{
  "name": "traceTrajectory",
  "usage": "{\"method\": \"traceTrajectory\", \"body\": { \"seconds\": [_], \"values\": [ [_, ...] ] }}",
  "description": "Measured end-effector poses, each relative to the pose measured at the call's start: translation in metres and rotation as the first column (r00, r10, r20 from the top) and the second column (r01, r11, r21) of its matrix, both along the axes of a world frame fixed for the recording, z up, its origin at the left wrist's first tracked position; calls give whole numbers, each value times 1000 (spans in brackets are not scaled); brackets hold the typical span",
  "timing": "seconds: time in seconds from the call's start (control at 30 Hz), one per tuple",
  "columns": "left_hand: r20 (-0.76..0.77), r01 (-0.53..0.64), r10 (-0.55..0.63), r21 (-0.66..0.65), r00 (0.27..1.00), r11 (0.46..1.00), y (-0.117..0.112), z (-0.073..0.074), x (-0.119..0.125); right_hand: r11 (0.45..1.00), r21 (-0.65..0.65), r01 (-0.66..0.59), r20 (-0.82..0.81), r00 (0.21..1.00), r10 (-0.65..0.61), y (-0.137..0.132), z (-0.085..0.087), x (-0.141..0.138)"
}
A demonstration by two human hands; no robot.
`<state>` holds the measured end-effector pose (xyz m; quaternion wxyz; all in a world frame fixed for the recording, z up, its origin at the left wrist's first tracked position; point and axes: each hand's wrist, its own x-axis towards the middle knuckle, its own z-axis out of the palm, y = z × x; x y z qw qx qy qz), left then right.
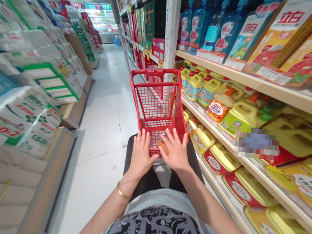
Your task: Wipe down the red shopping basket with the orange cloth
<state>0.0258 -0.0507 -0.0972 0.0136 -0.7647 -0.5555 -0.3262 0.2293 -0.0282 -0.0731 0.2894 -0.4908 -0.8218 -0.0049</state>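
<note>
Shelves of yellow cooking-oil jugs [241, 116] run along my right, and stacked tissue packs [26, 107] line my left. Ahead of me is a red wire shopping cart [157, 102]. My left hand [141, 154] and my right hand [176, 150] lie open on its near end, fingers spread, not clenched. A small orange-brown object [163, 147] sits in the cart, between them, touching my right hand. A gold bangle [124, 192] circles my left wrist.

Left hand [141, 154] and right hand [175, 150] rest on the near rim of a shopping cart [155, 72], a small item [162, 147] in its basket under the right hand. Shelves [259, 87] of detergent bottles [192, 85] stand right of the right hand, stacked tissue packs [20, 106] left of the left hand, a tiled aisle [101, 133] ahead.
</note>
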Motion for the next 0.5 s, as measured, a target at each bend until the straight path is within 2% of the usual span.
{"method": "traceTrajectory", "body": {
  "seconds": [0.13, 0.2, 0.27, 0.33, 0.4, 0.43, 0.5],
  "values": [
    [-8, -7, 7, 5, 1000, 1000, 2, -2, 3, 956, -10, 293, -64, 954, -293, 9, -9, 52],
    [2, -11, 11, 8, 1000, 1000, 2, -3, 3, 938, -21, 346, -74, 935, -347, 12, -11, 58],
    [12, -20, 20, 9, 1000, 1000, 2, -3, 3, 959, -20, 283, -62, 957, -284, 10, -10, 41],
    [12, -25, 25, 8, 1000, 1000, 1, -2, 2, 991, -15, 131, -33, 991, -131, 3, -8, 11],
    [7, -29, 29, 6, 1000, 1000, 1, -1, 1, 999, -14, -34, -1, 999, 34, -3, -5, -19],
    [3, -29, 29, 4, 1000, 1000, 0, -1, 0, 995, -14, -95, 10, 995, 95, -5, -4, -28],
    [-7, -23, 23, -3, 1000, 1000, 0, 0, 0, 991, -13, -131, 17, 991, 131, -5, -3, -28]
  ]
}}
